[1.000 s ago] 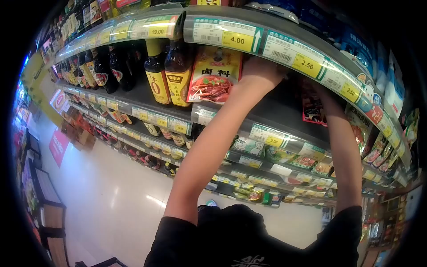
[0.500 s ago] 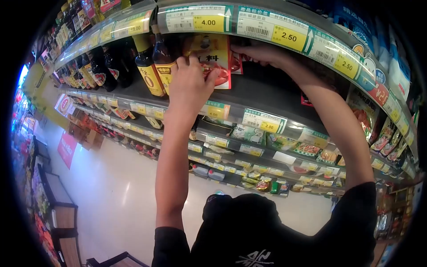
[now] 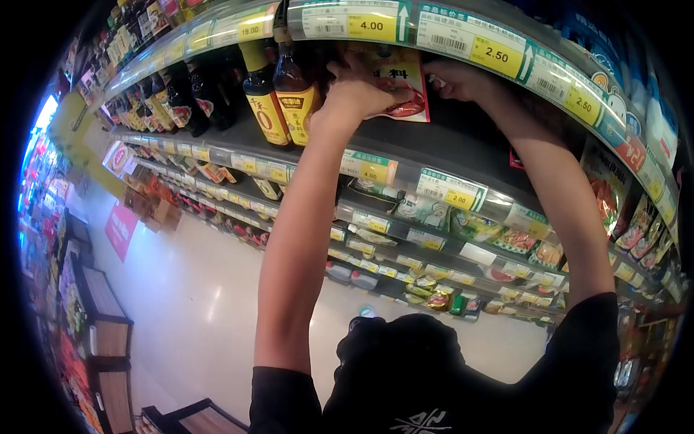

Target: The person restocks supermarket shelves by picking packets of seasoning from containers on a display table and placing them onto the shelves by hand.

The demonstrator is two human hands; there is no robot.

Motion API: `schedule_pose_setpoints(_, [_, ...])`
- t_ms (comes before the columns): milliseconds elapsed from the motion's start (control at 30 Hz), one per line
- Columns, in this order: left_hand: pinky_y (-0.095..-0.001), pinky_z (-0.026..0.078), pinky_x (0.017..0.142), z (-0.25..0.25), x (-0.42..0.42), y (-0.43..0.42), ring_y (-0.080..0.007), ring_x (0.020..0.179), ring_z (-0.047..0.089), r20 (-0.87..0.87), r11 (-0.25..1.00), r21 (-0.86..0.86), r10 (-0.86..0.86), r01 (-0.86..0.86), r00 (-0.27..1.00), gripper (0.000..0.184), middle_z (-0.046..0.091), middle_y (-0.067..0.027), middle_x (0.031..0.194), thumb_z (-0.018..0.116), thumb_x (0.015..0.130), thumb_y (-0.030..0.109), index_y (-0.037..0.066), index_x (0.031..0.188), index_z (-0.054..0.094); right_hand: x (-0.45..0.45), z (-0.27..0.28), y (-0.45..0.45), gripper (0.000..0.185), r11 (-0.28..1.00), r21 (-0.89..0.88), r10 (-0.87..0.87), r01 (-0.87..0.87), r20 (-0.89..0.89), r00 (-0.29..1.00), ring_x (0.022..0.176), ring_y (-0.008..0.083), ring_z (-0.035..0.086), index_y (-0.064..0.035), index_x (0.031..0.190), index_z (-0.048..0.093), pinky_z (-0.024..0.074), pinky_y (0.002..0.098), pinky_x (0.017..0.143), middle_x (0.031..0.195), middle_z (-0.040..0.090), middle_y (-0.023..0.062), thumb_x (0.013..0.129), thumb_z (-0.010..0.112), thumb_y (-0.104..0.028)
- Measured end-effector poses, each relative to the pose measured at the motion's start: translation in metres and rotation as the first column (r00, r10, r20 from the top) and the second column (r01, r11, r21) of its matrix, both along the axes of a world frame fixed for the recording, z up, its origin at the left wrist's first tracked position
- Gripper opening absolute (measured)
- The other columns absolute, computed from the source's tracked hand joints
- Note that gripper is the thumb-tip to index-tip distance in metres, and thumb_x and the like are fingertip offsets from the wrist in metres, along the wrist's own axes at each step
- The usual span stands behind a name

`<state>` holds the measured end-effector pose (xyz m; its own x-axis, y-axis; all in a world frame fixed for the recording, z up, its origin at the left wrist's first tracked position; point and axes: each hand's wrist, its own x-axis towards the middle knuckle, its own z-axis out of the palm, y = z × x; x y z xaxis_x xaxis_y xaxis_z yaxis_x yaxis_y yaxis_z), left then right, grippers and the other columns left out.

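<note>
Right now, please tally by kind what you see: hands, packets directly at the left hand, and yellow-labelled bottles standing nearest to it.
Hands, left hand and right hand: 2
Yellow-labelled bottles: 2
Yellow-and-red packet: 1
Total: 5

The packet (image 3: 409, 66) is yellow and red, the bottles (image 3: 291, 72) dark with yellow labels (image 3: 296, 110).

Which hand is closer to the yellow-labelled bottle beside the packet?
The left hand, at the packet's left side, just right of the bottle. The right hand is farther off, by the packet's right edge.
</note>
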<state>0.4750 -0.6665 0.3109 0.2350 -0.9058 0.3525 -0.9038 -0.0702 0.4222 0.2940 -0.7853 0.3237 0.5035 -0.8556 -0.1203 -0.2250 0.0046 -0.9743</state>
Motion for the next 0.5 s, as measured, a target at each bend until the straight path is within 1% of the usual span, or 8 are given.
schedule_pose_setpoints(100, [-0.0346,0.037,0.099,0.000,-0.002,-0.016,-0.0339,0.121,0.040,0.106,0.998,-0.061,0.032,-0.025,0.994,0.125,0.037,-0.0227,0.133,0.072,0.046,0.071,-0.004,0.135,0.025,-0.004,-0.001,0.007,0.016,0.994,0.106,-0.021,0.014,0.065,0.998,0.053,0.0034,0.043,-0.0061,0.087,0.052,0.0289,0.0126,0.035,0.070,0.050,-0.0003,0.081,0.064,-0.016])
schedule_pose_setpoints(167, [-0.0326,0.038,0.097,0.011,0.000,-0.010,-0.0298,0.119,0.044,-0.139,0.989,-0.024,-0.146,0.144,0.980,0.119,0.038,-0.0207,0.132,0.078,0.045,0.063,-0.001,0.133,0.031,-0.004,0.004,0.016,0.014,0.989,0.147,-0.023,0.010,0.089,0.996,0.053,0.0034,0.042,-0.0066,0.086,0.052,0.0292,0.0125,0.035,0.071,0.049,-0.0009,0.082,0.062,-0.015])
schedule_pose_setpoints(200, [-0.0308,0.039,0.096,0.012,0.005,-0.011,-0.0258,0.115,0.048,-0.230,0.945,-0.089,-0.328,0.316,0.916,0.111,0.040,-0.0195,0.132,0.083,0.048,0.054,0.000,0.132,0.034,-0.003,0.009,0.022,0.011,0.989,0.144,-0.040,0.030,0.069,0.997,0.052,0.0028,0.042,-0.0069,0.088,0.050,0.0290,0.0121,0.035,0.070,0.048,-0.0016,0.085,0.058,-0.014])
schedule_pose_setpoints(233, [-0.0297,0.040,0.095,0.010,0.009,-0.019,-0.0238,0.112,0.050,-0.152,0.900,-0.151,-0.429,0.408,0.890,0.101,0.046,-0.0175,0.129,0.082,0.054,0.049,0.000,0.131,0.038,-0.003,0.008,0.025,0.008,0.988,0.144,-0.056,0.049,0.050,0.997,0.051,0.0021,0.042,-0.0073,0.089,0.049,0.0288,0.0116,0.035,0.069,0.047,-0.0022,0.087,0.054,-0.013])
schedule_pose_setpoints(300, [-0.0288,0.040,0.093,0.009,0.016,-0.026,-0.0221,0.111,0.051,-0.237,0.895,-0.073,-0.445,0.440,0.864,0.094,0.050,-0.0152,0.126,0.081,0.057,0.048,0.002,0.129,0.042,-0.003,0.004,0.022,0.010,0.980,0.181,-0.093,0.079,0.069,0.993,0.051,0.0025,0.043,-0.0070,0.091,0.049,0.0290,0.0117,0.034,0.070,0.049,-0.0017,0.088,0.054,-0.015])
schedule_pose_setpoints(367, [-0.0280,0.040,0.092,0.012,0.017,-0.028,-0.0203,0.110,0.052,-0.317,0.885,-0.005,-0.444,0.466,0.838,0.086,0.054,-0.0129,0.122,0.080,0.060,0.048,0.004,0.127,0.046,0.001,0.003,0.021,0.012,0.970,0.242,-0.020,-0.025,0.180,0.983,0.051,0.0034,0.045,-0.0069,0.091,0.049,0.0296,0.0125,0.034,0.070,0.051,-0.0005,0.088,0.053,-0.017])
schedule_pose_setpoints(433, [-0.0302,0.042,0.094,0.012,0.019,-0.027,-0.0235,0.113,0.051,-0.398,0.865,-0.165,-0.498,0.474,0.771,0.087,0.052,-0.0153,0.124,0.079,0.057,0.051,0.005,0.124,0.049,0.006,0.004,0.022,0.013,0.975,0.220,-0.060,0.022,0.171,0.983,0.051,0.0044,0.047,-0.0072,0.090,0.049,0.0302,0.0132,0.034,0.070,0.053,0.0006,0.089,0.052,-0.020])
schedule_pose_setpoints(500, [-0.0305,0.043,0.092,0.014,0.019,-0.025,-0.0227,0.111,0.053,-0.448,0.878,-0.163,-0.472,0.450,0.759,0.085,0.053,-0.0153,0.122,0.078,0.059,0.051,0.004,0.124,0.050,0.009,0.004,0.021,0.014,0.971,0.224,-0.121,0.085,0.153,0.981,0.052,0.0050,0.047,-0.0073,0.090,0.050,0.0299,0.0134,0.034,0.069,0.053,0.0010,0.089,0.051,-0.021])
